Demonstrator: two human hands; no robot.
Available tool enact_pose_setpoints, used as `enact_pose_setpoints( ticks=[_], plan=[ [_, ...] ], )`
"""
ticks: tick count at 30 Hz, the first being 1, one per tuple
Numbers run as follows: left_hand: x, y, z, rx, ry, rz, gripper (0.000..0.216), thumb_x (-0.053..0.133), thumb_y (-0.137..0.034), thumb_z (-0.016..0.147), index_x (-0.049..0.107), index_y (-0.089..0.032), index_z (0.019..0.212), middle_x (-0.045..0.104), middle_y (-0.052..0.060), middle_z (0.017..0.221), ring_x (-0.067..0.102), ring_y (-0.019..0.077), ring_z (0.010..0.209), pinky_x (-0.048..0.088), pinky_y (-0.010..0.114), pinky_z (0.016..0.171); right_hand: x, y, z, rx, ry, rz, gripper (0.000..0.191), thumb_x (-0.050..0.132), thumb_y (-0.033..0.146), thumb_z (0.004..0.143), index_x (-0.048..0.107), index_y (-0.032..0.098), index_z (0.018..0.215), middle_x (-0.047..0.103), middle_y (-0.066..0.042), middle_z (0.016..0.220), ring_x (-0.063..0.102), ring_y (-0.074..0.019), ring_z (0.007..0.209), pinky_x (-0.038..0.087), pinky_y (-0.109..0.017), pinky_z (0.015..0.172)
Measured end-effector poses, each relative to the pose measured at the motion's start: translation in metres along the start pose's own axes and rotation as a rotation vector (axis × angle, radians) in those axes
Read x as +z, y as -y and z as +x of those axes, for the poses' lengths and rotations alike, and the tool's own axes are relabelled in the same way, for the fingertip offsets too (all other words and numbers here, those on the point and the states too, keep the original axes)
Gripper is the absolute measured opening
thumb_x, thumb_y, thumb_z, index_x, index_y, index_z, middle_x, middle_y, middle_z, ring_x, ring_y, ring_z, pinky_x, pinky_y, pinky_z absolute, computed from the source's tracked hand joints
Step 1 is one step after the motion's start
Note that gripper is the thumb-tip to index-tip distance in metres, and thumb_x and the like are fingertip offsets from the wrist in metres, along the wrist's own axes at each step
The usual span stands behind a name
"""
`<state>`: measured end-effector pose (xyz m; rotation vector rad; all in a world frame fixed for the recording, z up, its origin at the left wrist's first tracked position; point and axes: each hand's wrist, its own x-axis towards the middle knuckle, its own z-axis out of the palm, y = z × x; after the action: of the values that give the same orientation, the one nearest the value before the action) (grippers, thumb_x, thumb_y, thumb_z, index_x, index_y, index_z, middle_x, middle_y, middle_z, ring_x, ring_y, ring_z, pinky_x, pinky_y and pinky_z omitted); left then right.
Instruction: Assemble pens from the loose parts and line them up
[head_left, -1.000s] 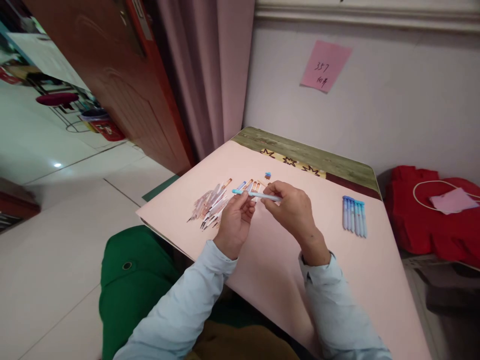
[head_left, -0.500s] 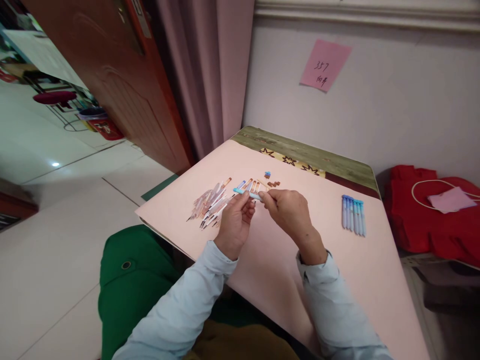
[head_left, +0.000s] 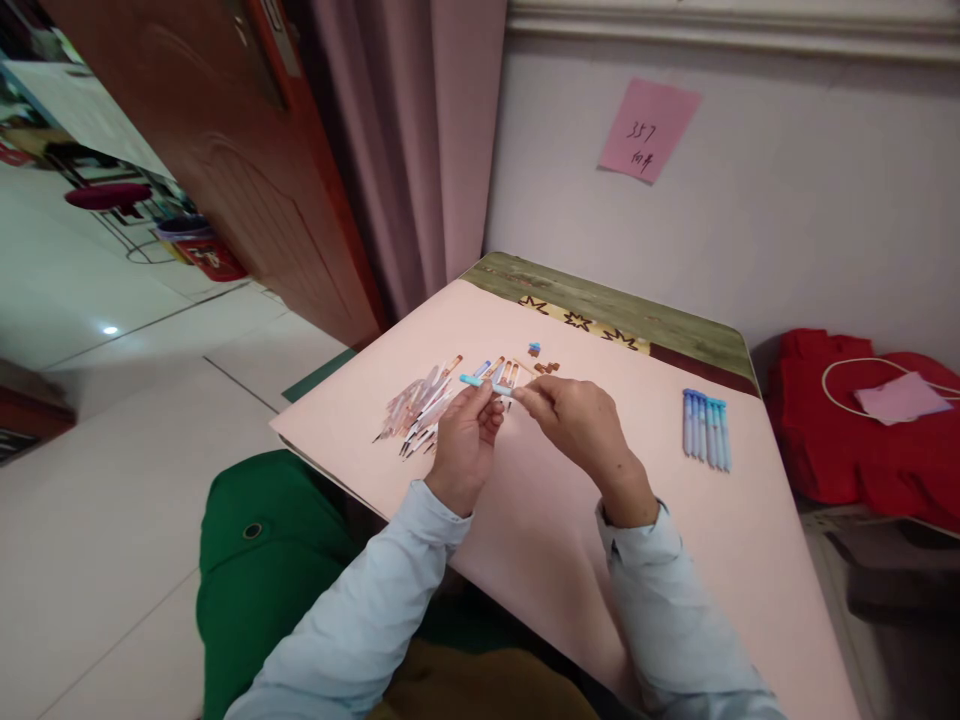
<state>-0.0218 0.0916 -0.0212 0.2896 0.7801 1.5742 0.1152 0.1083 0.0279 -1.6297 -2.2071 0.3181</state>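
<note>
A light-blue pen barrel [head_left: 472, 381] lies crosswise between my hands, just above the table. My left hand [head_left: 466, 440] pinches its middle between thumb and fingers. At the barrel's right end, the fingertips of my right hand [head_left: 581, 415] are closed; whether they grip the barrel itself or a small part at its tip is too small to tell. Behind and left of my left hand lies a loose pile of pen refills and clear pen parts [head_left: 416, 405]. Several brown-ended pen parts [head_left: 510, 372] sit just beyond the barrel, partly hidden by my hands.
A row of blue pens [head_left: 705, 430] lies at the table's right. Small brown pieces [head_left: 547, 368] and a blue piece [head_left: 534, 348] rest near the back. The pink-covered table [head_left: 540, 560] meets the wall. A red bag [head_left: 840, 450] is at right, a green stool [head_left: 262, 560] at left.
The barrel and both hands have shifted slightly left. My right fingertips have moved a little toward the barrel's right end, showing more of it.
</note>
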Motion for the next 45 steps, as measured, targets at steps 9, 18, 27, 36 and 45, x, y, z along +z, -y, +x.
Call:
enact_pose_setpoints(
  ticks=[9, 18, 27, 36, 45],
  plan=[
    [0.002, 0.000, 0.000, -0.030, 0.005, -0.056, 0.020, 0.080, -0.024, 0.074, 0.067, -0.013, 0.085, 0.064, -0.001, 0.071, 0.058, 0.0043, 0.057, 0.048, 0.013, 0.054, 0.001, -0.001, -0.001, -0.031, -0.112, 0.107, 0.009, 0.069, 0.029, 0.080, 0.062, 0.025, 0.082, 0.070, 0.003, 0.075, 0.061, -0.0150, 0.066, 0.033, -0.024, 0.060],
    [-0.001, -0.001, 0.001, -0.029, 0.013, 0.031, 0.024, 0.084, -0.026, 0.070, 0.068, -0.014, 0.082, 0.061, -0.003, 0.068, 0.056, 0.0035, 0.057, 0.042, 0.013, 0.049, 0.000, 0.000, -0.001, 0.009, -0.040, -0.037, 0.023, 0.060, 0.044, 0.089, 0.070, 0.024, 0.082, 0.070, -0.003, 0.069, 0.062, -0.0189, 0.065, 0.032, -0.027, 0.060],
    [-0.004, -0.002, 0.001, 0.101, 0.051, 0.227, 0.023, 0.078, -0.026, 0.072, 0.071, -0.013, 0.089, 0.068, 0.002, 0.076, 0.055, 0.0058, 0.060, 0.040, 0.018, 0.056, 0.000, -0.001, -0.001, -0.102, 0.157, -0.110, 0.039, 0.050, 0.039, 0.097, 0.068, 0.021, 0.068, 0.071, -0.004, 0.071, 0.063, -0.0166, 0.065, 0.032, -0.027, 0.059],
    [-0.019, 0.028, 0.000, 0.059, 0.022, 0.427, 0.029, 0.083, -0.031, 0.063, 0.063, -0.014, 0.076, 0.059, -0.003, 0.053, 0.048, 0.0076, 0.045, 0.034, 0.022, 0.047, 0.030, -0.017, -0.026, 0.087, 0.136, 0.128, 0.028, 0.068, 0.051, 0.082, 0.069, 0.024, 0.085, 0.072, 0.001, 0.071, 0.064, -0.0154, 0.065, 0.035, -0.024, 0.057],
    [-0.008, 0.046, 0.026, -0.038, 0.067, 0.450, 0.026, 0.083, -0.026, 0.060, 0.066, -0.013, 0.076, 0.071, 0.004, 0.068, 0.054, 0.0084, 0.047, 0.038, 0.023, 0.050, 0.074, -0.057, -0.027, 0.297, 0.117, 0.682, 0.038, 0.066, 0.058, 0.079, 0.067, 0.020, 0.076, 0.071, -0.003, 0.067, 0.063, -0.0152, 0.055, 0.044, -0.024, 0.051]
  ],
)
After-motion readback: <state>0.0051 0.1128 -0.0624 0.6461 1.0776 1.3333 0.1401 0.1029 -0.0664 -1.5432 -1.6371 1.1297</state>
